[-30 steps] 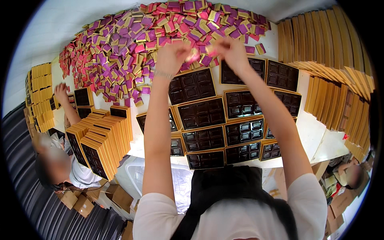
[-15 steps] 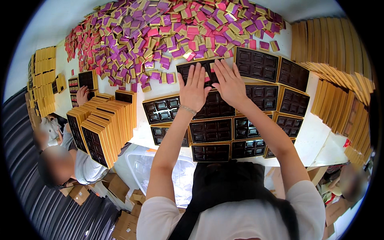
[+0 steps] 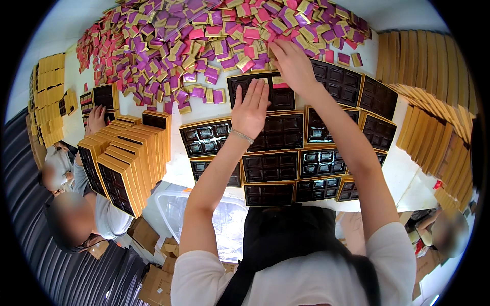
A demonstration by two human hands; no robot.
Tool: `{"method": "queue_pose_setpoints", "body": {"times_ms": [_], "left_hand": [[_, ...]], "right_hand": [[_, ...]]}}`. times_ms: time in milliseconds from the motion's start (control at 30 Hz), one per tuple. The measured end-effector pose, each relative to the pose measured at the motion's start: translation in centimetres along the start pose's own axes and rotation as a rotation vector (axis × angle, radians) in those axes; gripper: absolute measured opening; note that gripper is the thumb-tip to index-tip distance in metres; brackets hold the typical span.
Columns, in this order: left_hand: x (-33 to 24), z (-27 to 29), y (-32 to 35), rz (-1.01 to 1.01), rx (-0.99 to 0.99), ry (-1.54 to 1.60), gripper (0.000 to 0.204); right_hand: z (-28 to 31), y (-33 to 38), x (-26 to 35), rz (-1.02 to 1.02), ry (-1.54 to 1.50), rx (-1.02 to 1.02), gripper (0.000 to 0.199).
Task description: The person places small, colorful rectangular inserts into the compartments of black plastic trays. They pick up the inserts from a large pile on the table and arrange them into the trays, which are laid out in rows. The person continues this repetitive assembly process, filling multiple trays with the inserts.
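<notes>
Around trays (image 3: 270, 167): gold-edged stacks (image 3: 424, 60), wrapped pieces (image 3: 250, 33) | left hand (image 3: 249, 111) flat | right hand (image 3: 294, 67): grip unclear

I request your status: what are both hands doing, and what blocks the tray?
Left hand flat over black tray. Right hand at wrapped-piece pile, grip unclear. Pink piece in tray; left hand hides part of tray.
</notes>
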State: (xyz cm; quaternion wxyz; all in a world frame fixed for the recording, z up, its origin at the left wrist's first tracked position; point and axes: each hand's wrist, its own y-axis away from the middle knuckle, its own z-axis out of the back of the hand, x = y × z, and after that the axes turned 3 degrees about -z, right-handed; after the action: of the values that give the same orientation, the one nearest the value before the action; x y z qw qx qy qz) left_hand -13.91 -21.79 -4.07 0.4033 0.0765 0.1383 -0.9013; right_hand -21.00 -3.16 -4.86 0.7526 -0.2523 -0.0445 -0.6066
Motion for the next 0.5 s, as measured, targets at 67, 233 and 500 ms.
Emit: {"method": "queue_pose_setpoints", "body": {"times_ms": [67, 233, 500], "left_hand": [[-1.2, -0.2, 0.6, 0.054, 0.124, -0.006, 0.075], [-2.1, 0.3, 0.2, 0.124, 0.142, -0.095, 0.072], [0.5, 0.6, -0.3, -0.040, -0.081, -0.003, 0.056]], "right_hand": [[-0.7, -0.5, -0.7, 0.037, 0.061, 0.090, 0.035], [-1.0, -1.2, -0.6, 0.020, 0.061, 0.129, 0.039], [1.7, 0.3, 2.1, -0.159, -0.283, -0.239, 0.025]]}}
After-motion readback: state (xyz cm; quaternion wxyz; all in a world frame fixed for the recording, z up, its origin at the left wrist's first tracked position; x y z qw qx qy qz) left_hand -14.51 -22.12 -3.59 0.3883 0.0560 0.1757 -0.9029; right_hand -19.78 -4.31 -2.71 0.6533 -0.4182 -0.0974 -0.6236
